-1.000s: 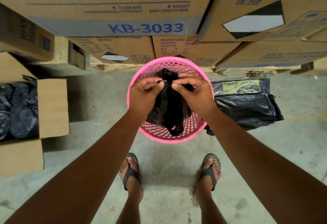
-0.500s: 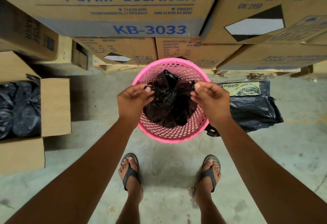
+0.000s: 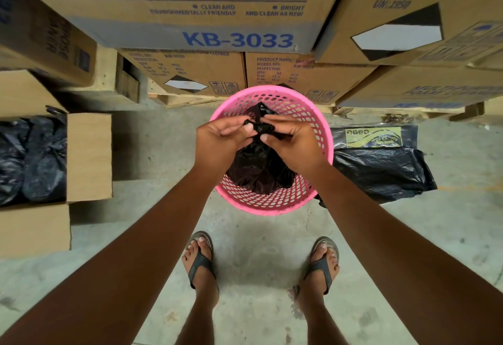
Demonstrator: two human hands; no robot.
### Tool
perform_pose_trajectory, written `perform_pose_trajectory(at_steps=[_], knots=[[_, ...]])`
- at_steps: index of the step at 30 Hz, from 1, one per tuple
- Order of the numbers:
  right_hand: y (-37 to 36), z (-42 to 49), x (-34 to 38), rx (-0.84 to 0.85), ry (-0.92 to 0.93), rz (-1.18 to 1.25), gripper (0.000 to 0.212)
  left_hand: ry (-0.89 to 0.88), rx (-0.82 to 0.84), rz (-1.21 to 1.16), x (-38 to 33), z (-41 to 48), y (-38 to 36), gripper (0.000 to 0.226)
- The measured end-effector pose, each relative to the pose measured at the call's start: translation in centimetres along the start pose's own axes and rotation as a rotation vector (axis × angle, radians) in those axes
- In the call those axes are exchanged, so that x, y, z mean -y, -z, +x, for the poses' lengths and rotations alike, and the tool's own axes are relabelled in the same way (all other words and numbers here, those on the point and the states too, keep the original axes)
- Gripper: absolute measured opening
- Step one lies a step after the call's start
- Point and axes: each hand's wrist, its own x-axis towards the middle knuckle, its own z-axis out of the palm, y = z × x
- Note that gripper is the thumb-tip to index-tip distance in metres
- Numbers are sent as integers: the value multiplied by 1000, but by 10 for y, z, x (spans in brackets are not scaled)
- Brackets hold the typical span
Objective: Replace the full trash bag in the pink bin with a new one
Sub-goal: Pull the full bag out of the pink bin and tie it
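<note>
A pink perforated bin (image 3: 324,137) stands on the concrete floor in front of my feet. A black trash bag (image 3: 258,167) hangs inside it, bunched at the top. My left hand (image 3: 220,140) and my right hand (image 3: 294,143) meet over the bin's middle, both pinching the gathered top of the bag between fingers and thumbs. The bag's lower part sags toward the bin's near wall. To the right of the bin lies a flat pack of black bags (image 3: 378,165) with a yellow label.
Stacked cardboard cartons (image 3: 206,18) on wooden pallets rise right behind the bin. An open carton (image 3: 87,157) at the left holds tied black bags (image 3: 30,159). My sandalled feet (image 3: 201,263) stand just short of the bin.
My hands were pulling the bag's top apart half a second ago; now they have come together at the centre, bunching the top of the bag.
</note>
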Motion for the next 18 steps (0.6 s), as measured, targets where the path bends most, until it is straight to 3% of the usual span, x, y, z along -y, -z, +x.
perform_pose_trajectory(at_steps=[11, 15, 18], knots=[[-24, -14, -17, -236, 139, -102, 33, -100, -38, 135, -11, -13, 22, 26], [-24, -23, 6, -257, 212, -98, 36, -152, -37, 541, -1, -15, 69, 30], [-26, -29, 40, -217, 272, -74, 38, -33, 0, 944, 3, -29, 104, 54]])
